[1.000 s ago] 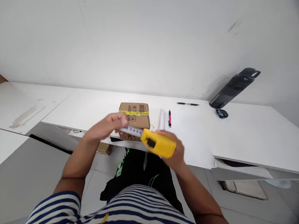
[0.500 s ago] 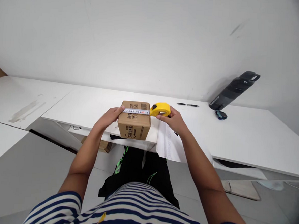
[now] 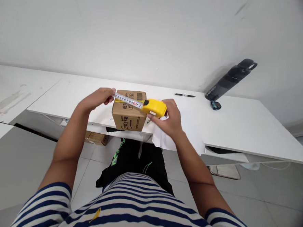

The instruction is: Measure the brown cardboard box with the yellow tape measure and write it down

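A yellow tape measure [image 3: 155,107] sits in my right hand [image 3: 171,118], its fingers and thumb wrapped round the case. From it the white metal blade [image 3: 128,100] runs out to the left across the top of a small brown cardboard box [image 3: 128,122], slanting down toward the case. My left hand [image 3: 99,98] is closed, pinching the blade's free end just past the box's left top edge. Black print marks the box's top and front. The blade looks lifted off the box top, with a yellow strip showing beneath it.
White papers [image 3: 189,129] lie partly under my right forearm. Further back are a black pen [image 3: 184,95], a dark bottle [image 3: 230,80] leaning toward the wall, and a small dark object [image 3: 215,105]. Another cardboard box [image 3: 96,138] is below the white desk [image 3: 253,130].
The blade lay level along the box top; now it is raised and tilted, its left end higher. My left hand has left the box's edge, and the tape case is turned. The view has shifted.
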Action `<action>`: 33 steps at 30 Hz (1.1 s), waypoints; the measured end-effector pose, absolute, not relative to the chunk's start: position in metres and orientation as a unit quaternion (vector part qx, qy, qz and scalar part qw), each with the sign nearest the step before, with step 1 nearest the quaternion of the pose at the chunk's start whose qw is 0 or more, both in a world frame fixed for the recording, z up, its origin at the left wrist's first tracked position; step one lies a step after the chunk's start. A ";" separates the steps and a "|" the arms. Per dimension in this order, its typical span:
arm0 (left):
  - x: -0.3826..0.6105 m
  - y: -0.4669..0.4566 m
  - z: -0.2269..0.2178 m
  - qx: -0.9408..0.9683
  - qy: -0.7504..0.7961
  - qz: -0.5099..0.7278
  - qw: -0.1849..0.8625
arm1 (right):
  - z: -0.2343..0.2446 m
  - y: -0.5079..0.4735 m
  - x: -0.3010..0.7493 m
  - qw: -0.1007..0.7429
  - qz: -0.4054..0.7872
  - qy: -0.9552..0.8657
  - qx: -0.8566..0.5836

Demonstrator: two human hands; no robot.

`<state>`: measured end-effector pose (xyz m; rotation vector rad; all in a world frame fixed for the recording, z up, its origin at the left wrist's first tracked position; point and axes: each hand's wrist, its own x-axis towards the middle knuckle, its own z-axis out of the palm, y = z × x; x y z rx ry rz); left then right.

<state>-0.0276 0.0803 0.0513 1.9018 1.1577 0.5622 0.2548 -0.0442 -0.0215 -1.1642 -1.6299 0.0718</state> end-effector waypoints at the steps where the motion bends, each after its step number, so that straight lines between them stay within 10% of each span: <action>1: -0.025 0.085 0.062 0.764 0.444 0.225 0.410 | -0.024 -0.057 0.240 0.540 0.006 -0.688 -0.484; 13: 0.062 0.121 0.056 0.888 0.444 0.083 0.086 | -0.050 -0.068 0.138 0.517 -0.085 -0.646 -0.555; 33: -0.019 0.074 0.010 0.814 0.444 0.255 0.276 | -0.081 -0.062 0.208 0.702 -0.018 -0.504 -0.502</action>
